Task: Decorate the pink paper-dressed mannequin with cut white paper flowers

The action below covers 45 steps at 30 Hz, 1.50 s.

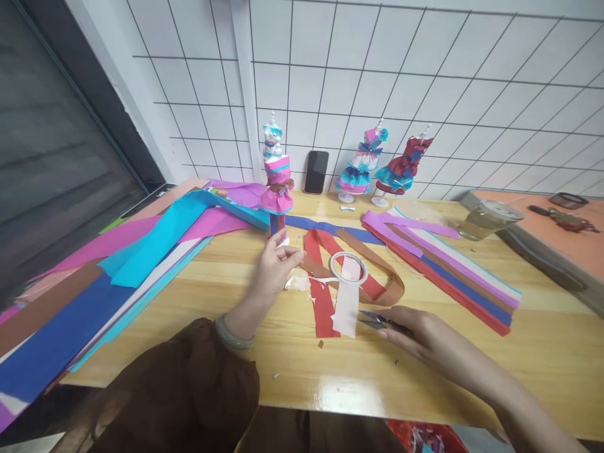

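My left hand (276,267) is closed at the fingertips just in front of the pink dressed stand (277,189); the end of a brown strip (314,264) is at its fingers. In my right hand (415,330) is a pair of small dark scissors (377,321), blades pointing left over the table. Between the hands lie a red strip (324,308), a pale pink strip (348,308) and white scraps (299,283). A roll of white tape (349,255) rests on the strips. The brown strip curls round to the right.
Coloured strips (189,217) cover the left side; another bundle (453,277) lies right. At the back stand a black phone (316,172) and two dressed stands (361,167) (408,165). A glass cup (491,219) is back right, a red bin (425,437) below the front edge.
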### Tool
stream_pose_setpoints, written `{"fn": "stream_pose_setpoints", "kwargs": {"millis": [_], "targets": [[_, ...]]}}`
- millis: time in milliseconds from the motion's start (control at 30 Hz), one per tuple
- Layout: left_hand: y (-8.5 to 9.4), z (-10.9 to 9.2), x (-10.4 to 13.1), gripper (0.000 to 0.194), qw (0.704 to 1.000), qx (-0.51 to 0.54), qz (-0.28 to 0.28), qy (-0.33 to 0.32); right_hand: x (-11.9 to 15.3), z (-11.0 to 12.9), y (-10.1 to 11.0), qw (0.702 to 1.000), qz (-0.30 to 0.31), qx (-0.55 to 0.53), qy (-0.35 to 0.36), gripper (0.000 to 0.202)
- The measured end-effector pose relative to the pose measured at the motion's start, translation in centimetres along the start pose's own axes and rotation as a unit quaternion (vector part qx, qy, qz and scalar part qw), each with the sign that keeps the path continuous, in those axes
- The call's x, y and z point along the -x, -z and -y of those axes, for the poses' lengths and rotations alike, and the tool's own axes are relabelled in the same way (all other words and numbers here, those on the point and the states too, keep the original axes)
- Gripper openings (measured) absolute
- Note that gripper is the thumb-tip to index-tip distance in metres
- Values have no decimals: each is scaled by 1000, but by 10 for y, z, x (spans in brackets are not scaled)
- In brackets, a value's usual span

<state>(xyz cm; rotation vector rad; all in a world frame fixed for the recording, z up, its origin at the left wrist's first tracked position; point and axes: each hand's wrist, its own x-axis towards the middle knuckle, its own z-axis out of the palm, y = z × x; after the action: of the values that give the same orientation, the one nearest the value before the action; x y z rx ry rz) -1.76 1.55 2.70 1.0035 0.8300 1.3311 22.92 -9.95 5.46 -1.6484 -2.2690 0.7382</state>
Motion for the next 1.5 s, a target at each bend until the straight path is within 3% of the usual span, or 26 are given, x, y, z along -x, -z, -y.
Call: {"fn": "stream_pose_setpoints", "kwargs": {"millis": [167,300,433,600,733,933,1233,1367,1500], "targets": [[-2,1,3,70,1000,-17,9,-13,11,-31,-26,977,-125,171,-5,31],[-6,6,10,70,997,-56,44,-29,9,-38,-30,965,-157,208,29,30],[-11,7,17,70,992,-78,92,-36,-4,-22,-26,956,-211,176,102,25],[-14,6,24,68,984,-113,129,-50,-31,19,-34,955,-266,8,133,21],[-15,5,29,65,965,-198,134,-106,-53,48,-44,946,-250,-205,34,23],[-14,3,33,66,941,-258,156,-156,-70,57,-48,873,-210,-440,-30,38],[-10,13,30,74,913,-311,135,-227,-65,52,-41,829,-212,-514,-64,40],[-10,12,30,72,912,-312,135,-230,-60,47,-34,835,-218,-499,-78,42],[-11,11,28,73,938,-262,115,-194,-47,36,-28,861,-204,-459,-84,39]]}}
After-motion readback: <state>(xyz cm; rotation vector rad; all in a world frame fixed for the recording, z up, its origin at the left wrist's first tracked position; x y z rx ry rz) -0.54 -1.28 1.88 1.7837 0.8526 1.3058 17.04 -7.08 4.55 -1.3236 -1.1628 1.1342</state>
